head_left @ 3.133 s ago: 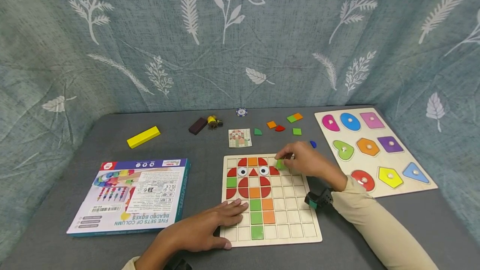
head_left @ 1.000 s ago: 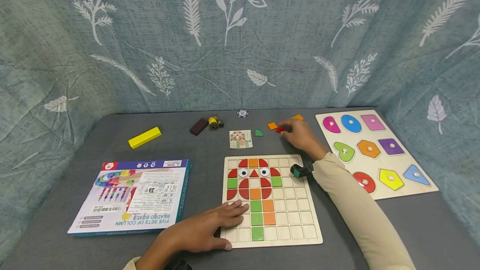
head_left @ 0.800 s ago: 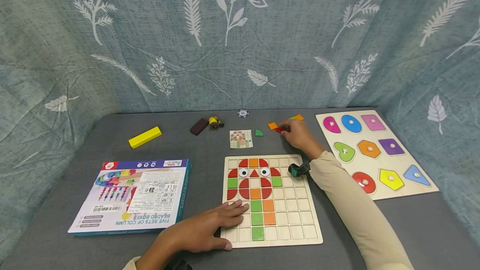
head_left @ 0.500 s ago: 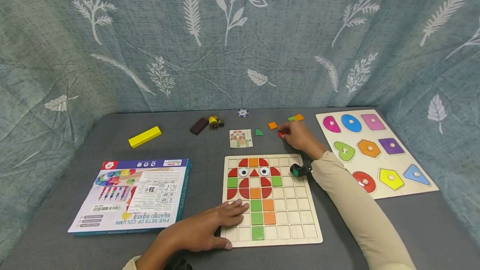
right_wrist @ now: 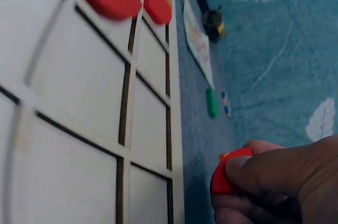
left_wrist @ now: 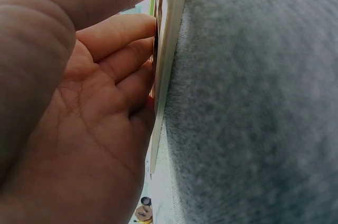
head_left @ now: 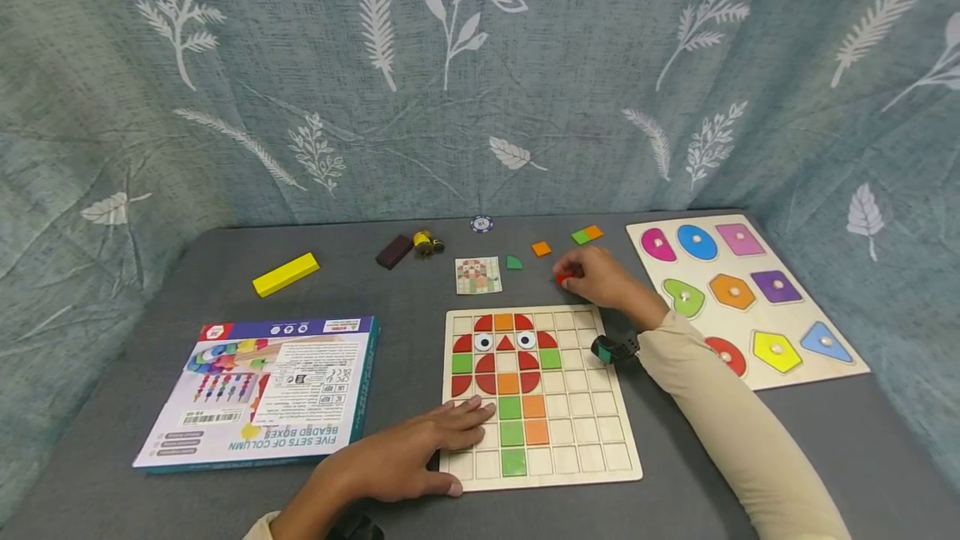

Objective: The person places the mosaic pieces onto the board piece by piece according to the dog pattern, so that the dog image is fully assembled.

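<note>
My right hand (head_left: 600, 277) pinches a red quarter-round tile (right_wrist: 224, 174) between thumb and fingers, just beyond the far edge of the wooden grid board (head_left: 577, 440). In the right wrist view the tile is lifted beside the board's edge. On the board, red, orange and green tiles (head_left: 513, 462) and two eye tiles (head_left: 527, 340) form an owl-like figure. My left hand (head_left: 405, 452) rests on the board's near left corner, fingers lying over its edge and thumb at the near rim. In the left wrist view its palm (left_wrist: 95, 129) holds no tile.
A picture card (head_left: 477, 275), a green quarter-round tile (head_left: 513, 262), an orange square (head_left: 542, 249) and a poker chip (head_left: 482, 224) lie beyond the board. A shape puzzle (head_left: 708, 273) lies right; a boxed toy (head_left: 255, 394), yellow block (head_left: 286, 275) and dark block (head_left: 394, 252) lie left.
My right hand has left a green tile in the board below the red one at the right, moved to the loose tiles and taken up the red quarter-round. The left hand stays put.
</note>
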`<state>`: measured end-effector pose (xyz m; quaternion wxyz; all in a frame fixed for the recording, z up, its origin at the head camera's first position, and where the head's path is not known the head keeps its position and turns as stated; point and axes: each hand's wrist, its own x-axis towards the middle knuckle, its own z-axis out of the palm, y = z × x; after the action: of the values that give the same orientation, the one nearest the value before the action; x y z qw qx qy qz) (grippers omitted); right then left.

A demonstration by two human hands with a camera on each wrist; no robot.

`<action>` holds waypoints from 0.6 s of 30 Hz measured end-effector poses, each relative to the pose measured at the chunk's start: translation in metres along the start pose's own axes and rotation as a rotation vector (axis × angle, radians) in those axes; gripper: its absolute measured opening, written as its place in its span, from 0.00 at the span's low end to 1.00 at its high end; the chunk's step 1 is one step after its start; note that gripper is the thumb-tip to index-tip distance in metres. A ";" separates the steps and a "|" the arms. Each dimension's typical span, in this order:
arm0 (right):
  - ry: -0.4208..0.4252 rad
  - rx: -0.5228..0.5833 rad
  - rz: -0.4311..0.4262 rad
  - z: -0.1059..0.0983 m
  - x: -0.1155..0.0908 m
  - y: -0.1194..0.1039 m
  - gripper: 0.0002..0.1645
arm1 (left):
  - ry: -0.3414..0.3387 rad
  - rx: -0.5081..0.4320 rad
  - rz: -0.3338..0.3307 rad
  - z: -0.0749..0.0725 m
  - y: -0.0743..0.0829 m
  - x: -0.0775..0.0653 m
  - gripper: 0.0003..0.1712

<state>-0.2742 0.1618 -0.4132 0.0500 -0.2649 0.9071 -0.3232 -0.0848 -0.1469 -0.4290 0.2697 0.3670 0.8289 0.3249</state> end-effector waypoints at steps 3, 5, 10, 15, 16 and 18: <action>-0.021 0.024 -0.011 -0.002 -0.008 -0.005 0.10 | 0.000 0.000 -0.004 0.000 0.000 0.000 0.38; -0.039 0.030 -0.011 -0.003 -0.013 -0.009 0.10 | 0.003 0.004 -0.002 0.000 -0.001 0.000 0.38; -0.060 0.044 -0.032 -0.002 -0.025 -0.019 0.10 | 0.006 0.017 0.001 0.000 -0.001 0.000 0.37; -0.071 0.037 -0.115 0.005 -0.036 -0.025 0.09 | 0.000 0.012 -0.011 0.001 -0.001 0.001 0.37; -0.079 0.038 -0.129 0.007 -0.038 -0.025 0.08 | 0.000 0.010 -0.012 0.001 -0.001 0.001 0.37; -0.096 0.033 -0.152 0.009 -0.043 -0.027 0.08 | -0.002 0.007 -0.014 0.001 -0.001 0.001 0.37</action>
<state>-0.2231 0.1608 -0.4073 0.0730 -0.3472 0.8755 -0.3281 -0.0850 -0.1460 -0.4304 0.2713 0.3624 0.8323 0.3200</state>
